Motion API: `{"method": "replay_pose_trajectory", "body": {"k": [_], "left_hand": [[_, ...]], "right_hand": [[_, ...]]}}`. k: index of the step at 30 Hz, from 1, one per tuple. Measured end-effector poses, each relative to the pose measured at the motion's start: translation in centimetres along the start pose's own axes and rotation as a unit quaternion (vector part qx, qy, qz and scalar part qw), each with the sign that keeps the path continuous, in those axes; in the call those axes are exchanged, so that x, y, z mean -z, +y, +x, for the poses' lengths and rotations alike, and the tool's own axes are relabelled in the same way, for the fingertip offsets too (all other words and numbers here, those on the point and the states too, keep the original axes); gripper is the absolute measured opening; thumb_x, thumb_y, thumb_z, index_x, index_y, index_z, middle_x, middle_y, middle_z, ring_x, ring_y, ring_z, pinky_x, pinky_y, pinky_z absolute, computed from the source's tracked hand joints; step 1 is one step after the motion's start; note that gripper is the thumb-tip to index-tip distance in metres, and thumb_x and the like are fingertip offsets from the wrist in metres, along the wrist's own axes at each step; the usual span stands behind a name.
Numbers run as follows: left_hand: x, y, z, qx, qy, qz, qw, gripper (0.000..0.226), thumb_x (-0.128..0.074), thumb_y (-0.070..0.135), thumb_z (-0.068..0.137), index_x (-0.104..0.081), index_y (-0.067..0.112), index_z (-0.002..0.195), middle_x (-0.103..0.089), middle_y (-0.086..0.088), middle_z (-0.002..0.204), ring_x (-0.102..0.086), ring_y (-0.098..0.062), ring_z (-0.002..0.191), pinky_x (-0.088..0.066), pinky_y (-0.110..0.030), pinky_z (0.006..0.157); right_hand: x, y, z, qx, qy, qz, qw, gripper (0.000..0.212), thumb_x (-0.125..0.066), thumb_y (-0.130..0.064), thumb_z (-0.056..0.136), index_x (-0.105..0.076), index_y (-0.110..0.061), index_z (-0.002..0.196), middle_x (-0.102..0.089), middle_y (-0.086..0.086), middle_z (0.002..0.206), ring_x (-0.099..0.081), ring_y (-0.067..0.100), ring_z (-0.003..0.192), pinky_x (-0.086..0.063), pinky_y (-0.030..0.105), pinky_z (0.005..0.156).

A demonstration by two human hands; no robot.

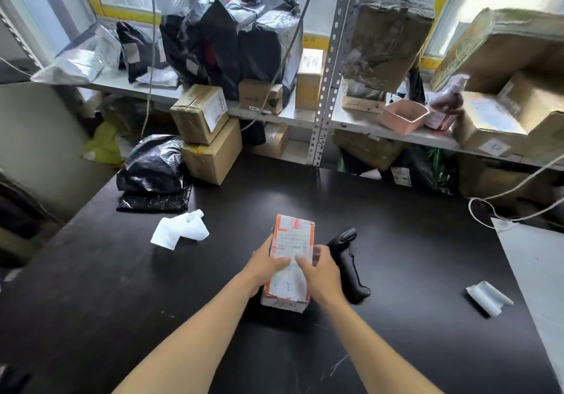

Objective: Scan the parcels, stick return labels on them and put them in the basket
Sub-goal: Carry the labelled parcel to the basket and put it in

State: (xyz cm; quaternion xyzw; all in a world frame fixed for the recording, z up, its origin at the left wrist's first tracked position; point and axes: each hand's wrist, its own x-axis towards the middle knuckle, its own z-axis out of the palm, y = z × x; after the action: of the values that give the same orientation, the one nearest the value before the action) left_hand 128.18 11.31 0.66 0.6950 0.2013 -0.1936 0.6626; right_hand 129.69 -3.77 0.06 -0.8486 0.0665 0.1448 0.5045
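Observation:
A small white and orange parcel (292,241) lies lengthwise on the black table (412,256), a printed label on its top. My left hand (265,267) grips its left side with the thumb on top. My right hand (317,271) holds its right side, thumb pressing the white label (288,284) onto the top face. A black handheld scanner (348,264) lies on the table just right of my right hand. No basket is in view.
White label backing scraps lie at left (180,231) and right (488,297). Two stacked cardboard boxes (207,137) and a black bag parcel (152,168) sit at the table's far left. Metal shelves (323,88) behind hold many parcels and a pink tray (404,116).

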Motion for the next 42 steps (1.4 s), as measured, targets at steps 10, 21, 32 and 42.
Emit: {"method": "replay_pose_trajectory", "body": {"k": [10,21,32,42], "left_hand": [[1.0,-2.1,1.6,-0.029,0.019,0.056,0.998,0.058,-0.066,0.028,0.070,-0.054,0.049,0.123,-0.069,0.013,0.120,-0.062,-0.013,0.117,-0.053,-0.041,0.100],[7.5,0.0,2.5,-0.147,0.230,0.412,0.869,0.027,-0.048,0.018,0.099,-0.069,0.017,0.115,-0.059,-0.007,0.123,-0.048,-0.029,0.121,-0.041,-0.033,0.093],[20.5,-3.4,1.7,0.045,0.201,0.489,0.848,0.064,-0.036,0.002,0.090,-0.038,0.040,0.142,-0.043,-0.012,0.128,-0.040,-0.036,0.119,-0.041,-0.048,0.095],[11.7,-0.6,-4.9,-0.055,0.226,0.216,0.948,0.048,-0.045,0.009,0.091,-0.045,0.026,0.135,-0.057,-0.003,0.114,-0.056,-0.028,0.099,-0.045,-0.036,0.073]], "right_hand": [[-3.6,2.4,0.9,-0.023,0.063,0.014,0.998,0.043,-0.072,-0.024,0.086,-0.053,-0.022,0.125,-0.066,0.002,0.114,-0.064,0.020,0.102,-0.053,0.039,0.088],[-5.4,2.5,0.0,-0.026,0.087,0.041,0.995,0.040,-0.064,-0.022,0.091,-0.053,-0.019,0.130,-0.063,0.000,0.119,-0.062,0.017,0.105,-0.050,0.034,0.086],[-7.7,0.1,-4.1,-0.067,0.045,0.059,0.995,0.036,-0.059,-0.021,0.096,-0.050,-0.020,0.130,-0.059,-0.006,0.119,-0.061,0.007,0.096,-0.047,0.016,0.066],[-6.0,-2.9,-8.3,-0.029,0.073,0.040,0.996,0.025,-0.059,-0.012,0.095,-0.055,-0.024,0.117,-0.060,-0.005,0.123,-0.057,0.001,0.099,-0.046,0.010,0.063]]}}
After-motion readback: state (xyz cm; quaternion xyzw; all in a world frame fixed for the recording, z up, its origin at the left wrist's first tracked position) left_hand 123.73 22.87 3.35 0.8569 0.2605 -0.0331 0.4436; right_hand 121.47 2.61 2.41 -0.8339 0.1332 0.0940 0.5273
